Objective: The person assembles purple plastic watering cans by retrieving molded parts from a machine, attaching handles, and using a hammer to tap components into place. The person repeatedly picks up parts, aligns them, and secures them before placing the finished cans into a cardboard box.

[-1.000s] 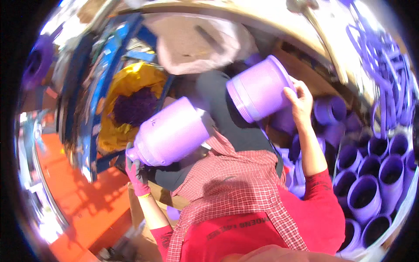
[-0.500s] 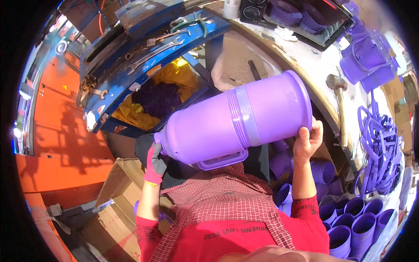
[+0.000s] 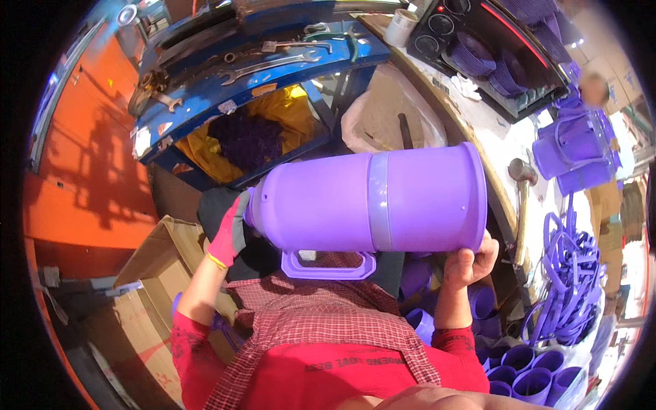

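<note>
By a workbench (image 3: 205,99), fingers (image 3: 487,255) bracket the purple container (image 3: 321,205).

Ahead of me I see wrenches (image 3: 273,64) lying on a blue bench (image 3: 205,91) with yellow sheeting (image 3: 295,117) beneath its top, while to my right a mallet (image 3: 523,172) lies on a pale table (image 3: 493,137), a white can (image 3: 401,29) stands just beside a black oven-like box (image 3: 443,42), and to my left a cardboard box (image 3: 147,263) gapes open

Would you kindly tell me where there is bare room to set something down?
The white bench looks bare between the oven and the hammer, as does much of the orange surface left of the blue bench. Crowded: the blue bench, with wrenches, and the lower right, packed with purple cups.
</note>
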The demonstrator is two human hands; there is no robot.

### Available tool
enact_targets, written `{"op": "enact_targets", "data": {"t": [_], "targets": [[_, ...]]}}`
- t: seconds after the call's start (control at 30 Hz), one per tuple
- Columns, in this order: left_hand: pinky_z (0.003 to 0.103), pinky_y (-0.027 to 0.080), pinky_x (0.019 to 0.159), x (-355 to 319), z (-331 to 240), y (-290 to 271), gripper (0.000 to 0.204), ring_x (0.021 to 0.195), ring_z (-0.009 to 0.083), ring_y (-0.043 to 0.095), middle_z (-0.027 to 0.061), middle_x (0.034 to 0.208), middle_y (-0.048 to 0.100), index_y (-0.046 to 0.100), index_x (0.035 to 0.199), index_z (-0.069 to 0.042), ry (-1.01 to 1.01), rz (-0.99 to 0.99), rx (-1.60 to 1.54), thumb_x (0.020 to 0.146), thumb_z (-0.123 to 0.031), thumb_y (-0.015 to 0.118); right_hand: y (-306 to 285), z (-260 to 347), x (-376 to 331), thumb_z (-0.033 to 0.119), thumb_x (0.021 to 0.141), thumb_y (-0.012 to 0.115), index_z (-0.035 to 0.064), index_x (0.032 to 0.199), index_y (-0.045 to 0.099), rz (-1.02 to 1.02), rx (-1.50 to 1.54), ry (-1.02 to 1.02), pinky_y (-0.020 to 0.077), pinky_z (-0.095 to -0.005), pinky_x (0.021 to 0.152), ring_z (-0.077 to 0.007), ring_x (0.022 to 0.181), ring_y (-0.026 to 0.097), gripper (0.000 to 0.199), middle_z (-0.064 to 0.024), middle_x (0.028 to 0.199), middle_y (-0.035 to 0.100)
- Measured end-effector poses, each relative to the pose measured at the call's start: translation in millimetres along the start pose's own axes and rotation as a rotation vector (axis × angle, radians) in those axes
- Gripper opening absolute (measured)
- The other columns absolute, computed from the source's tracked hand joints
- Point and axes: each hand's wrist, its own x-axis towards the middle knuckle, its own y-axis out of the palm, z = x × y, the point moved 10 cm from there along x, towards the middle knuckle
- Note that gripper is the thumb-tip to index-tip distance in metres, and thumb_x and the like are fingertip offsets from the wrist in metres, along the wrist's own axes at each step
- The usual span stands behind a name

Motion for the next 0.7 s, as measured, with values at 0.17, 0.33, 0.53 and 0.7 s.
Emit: {"op": "enact_targets", "data": {"t": [0.17, 0.33, 0.53, 0.7], "targets": [[0.023, 0.043, 0.056, 8.5, 0.5, 4.3, 0.047, 0.076, 0.0088, 0.058, -0.0029, 0.095, 0.067, 0.058, 0.130, -0.017, -0.066, 0.087, 0.187, 0.104, -0.051, 0.039, 5.2, 23.4, 3.7, 0.027, 0.090, 0.071, 0.0025, 0.076, 0.046, 0.022, -0.073, -0.070, 0.0432, -0.0452, 0.088, -0.0346, 0.096, 0.059, 0.038, -0.0269, 0.094, 0.060], [0.028, 0.051, 0.074, 24.5, 56.1, 4.5, 0.050, 0.092, 0.0125, 0.062, 0.0002, 0.106, 0.067, 0.056, 0.132, -0.017, -0.318, 0.268, 0.108, 0.101, -0.054, 0.044, 15.0, 61.2, -0.1, 0.038, 0.088, 0.071, -0.0008, 0.070, 0.063, 0.242, -0.200, -0.109, 0.0481, -0.0569, 0.099, -0.0461, 0.104, 0.067, 0.044, -0.0155, 0.094, 0.073], [0.039, 0.048, 0.101, 24.8, 58.5, 11.7, 0.046, 0.117, 0.0187, 0.058, 0.0057, 0.124, 0.064, 0.054, 0.135, -0.014, -0.433, 0.224, -0.054, 0.101, -0.043, 0.051, 19.4, 57.8, -17.5, 0.031, 0.080, 0.079, 0.0071, 0.087, 0.067, 0.375, -0.471, -0.276, 0.0521, -0.0512, 0.097, -0.0371, 0.099, 0.069, 0.028, -0.0086, 0.094, 0.072], [0.038, 0.038, 0.111, 36.8, -30.8, 39.8, 0.045, 0.128, 0.0214, 0.053, 0.0107, 0.137, 0.057, 0.051, 0.138, -0.003, 0.098, 0.301, -0.409, 0.104, -0.032, 0.045, -12.3, -43.3, -50.8, 0.046, 0.084, 0.072, 0.0003, 0.097, 0.059, 0.137, -0.182, 0.214, 0.0447, -0.0438, 0.093, -0.0328, 0.102, 0.060, 0.050, -0.0188, 0.102, 0.062]]}}
